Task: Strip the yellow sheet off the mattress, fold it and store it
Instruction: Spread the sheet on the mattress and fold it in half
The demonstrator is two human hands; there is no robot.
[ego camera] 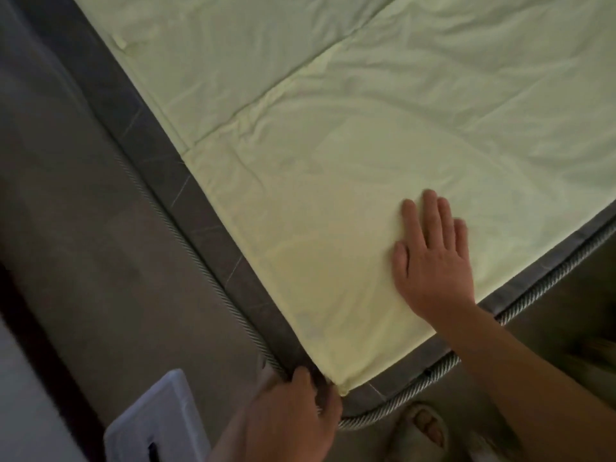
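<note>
The yellow sheet (333, 201) lies flat on the grey mattress (186, 195), doubled over with a fold line running diagonally across it. Its near corner sits at the mattress corner, which is edged with rope piping. My left hand (296, 415) is curled at that corner, thumb and fingers pinching the tip of the sheet. My right hand (430, 258) lies flat on the sheet near the mattress's right edge, fingers straight and spread.
A pale plastic box (150, 421) stands on the floor by the mattress corner at bottom left. My slippered foot (420, 428) is on the floor below the corner. A grey strip of bare mattress runs along the sheet's left side.
</note>
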